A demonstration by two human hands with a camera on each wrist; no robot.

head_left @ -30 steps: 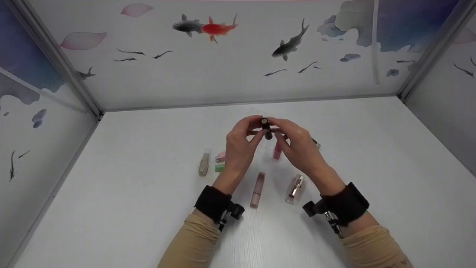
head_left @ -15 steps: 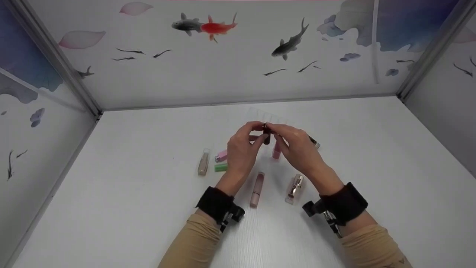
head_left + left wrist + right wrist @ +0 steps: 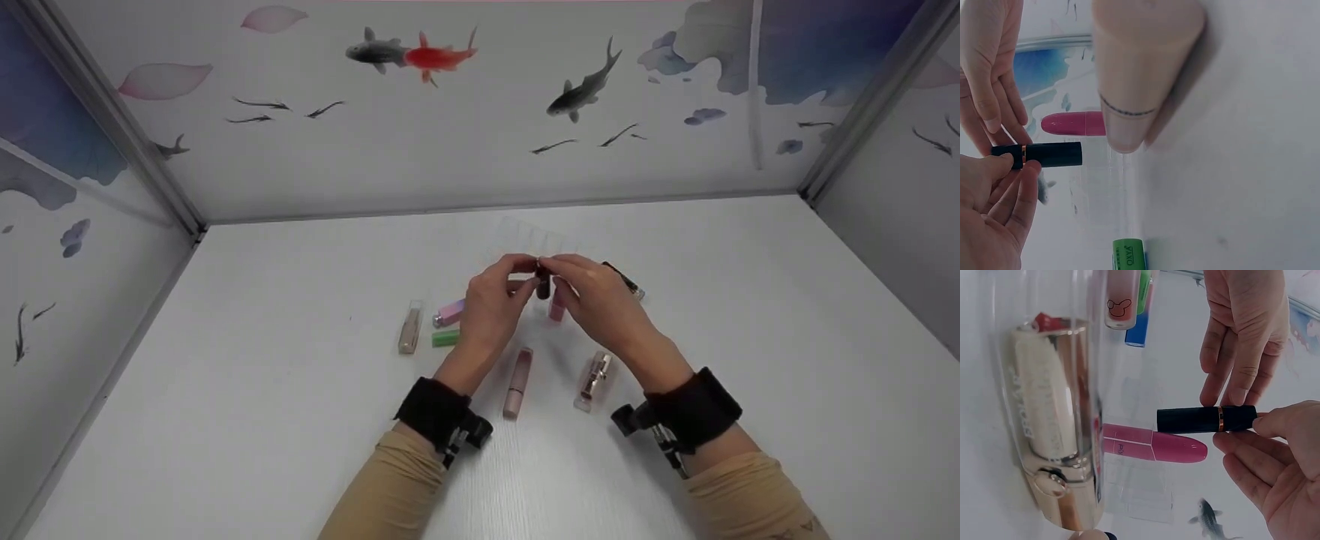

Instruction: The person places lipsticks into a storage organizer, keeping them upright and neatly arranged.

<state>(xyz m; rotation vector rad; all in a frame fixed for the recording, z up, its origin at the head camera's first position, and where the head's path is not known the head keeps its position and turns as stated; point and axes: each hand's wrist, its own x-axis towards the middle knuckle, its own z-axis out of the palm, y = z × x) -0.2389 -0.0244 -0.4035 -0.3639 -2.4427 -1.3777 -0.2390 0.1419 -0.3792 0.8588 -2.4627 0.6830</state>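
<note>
Both hands meet above the middle of the white table (image 3: 300, 420). Between them hangs a black lipstick tube (image 3: 541, 283) with a thin gold ring, upright. My left hand (image 3: 491, 307) pinches its upper end between thumb and forefinger (image 3: 1028, 169). My right hand (image 3: 600, 300) pinches the same end (image 3: 1275, 423) from the other side. The tube's lower end (image 3: 1067, 154) (image 3: 1179, 419) is free, close beside a dark pink lipstick (image 3: 556, 307) (image 3: 1072, 124) (image 3: 1154, 445) standing in a clear plastic holder (image 3: 532, 236).
Near my wrists lie a pale pink tube (image 3: 518, 382) (image 3: 1140, 73) and a gold lipstick in a clear case (image 3: 595, 379) (image 3: 1055, 427). Left of the hands lie a beige tube (image 3: 409, 330), a lilac one (image 3: 448, 313) and a green one (image 3: 445, 337) (image 3: 1129, 253). A dark stick (image 3: 624, 280) lies right.
Both hands have come down toward the table with the black tube, which now sits lower, beside the dark pink lipstick. Nothing on the table has moved.
</note>
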